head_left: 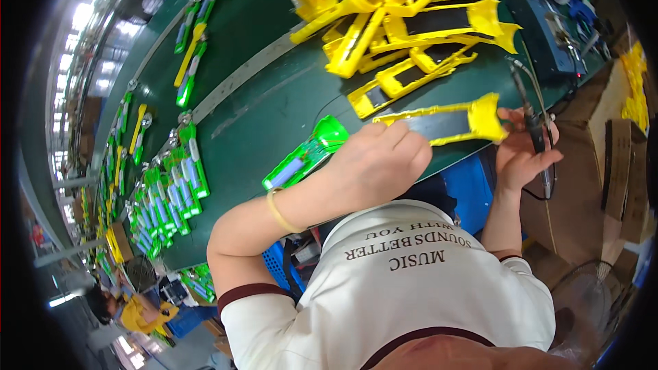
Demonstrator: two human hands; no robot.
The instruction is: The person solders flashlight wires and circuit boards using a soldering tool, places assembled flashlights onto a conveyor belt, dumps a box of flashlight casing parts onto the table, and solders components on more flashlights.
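So my left hand (380,161) is curled over the near end of a long yellow plastic housing (452,122), fingers pressed down on it, pinning it flat at the front edge of the green bench (260,96). The housing has a dark strip running down its middle and a wider flared end pointing toward my right side. My right hand (524,154) is just past that flared end, closed around a thin dark tool (531,120) with a cable trailing off it, tip held up near the housing's end. Can't tell from here whether the tip actually touches the plastic. The two hands are apart, one at each end of the part.

Right beside my left wrist there's a bright green housing (305,154) lying on the bench, angled toward me. Behind the piece I'm holding is a messy pile of yellow housings (397,20), same kind, stacked every which way. Further along the bench to my left are rows of green pieces (171,192) laid out side by side, and a few more strung out along the belt. A blue box-shaped unit (541,34) sits at the far right corner of the bench, and cardboard boxes (620,164) stand off to my right. Another person in yellow (133,312) is down the line, well away from me
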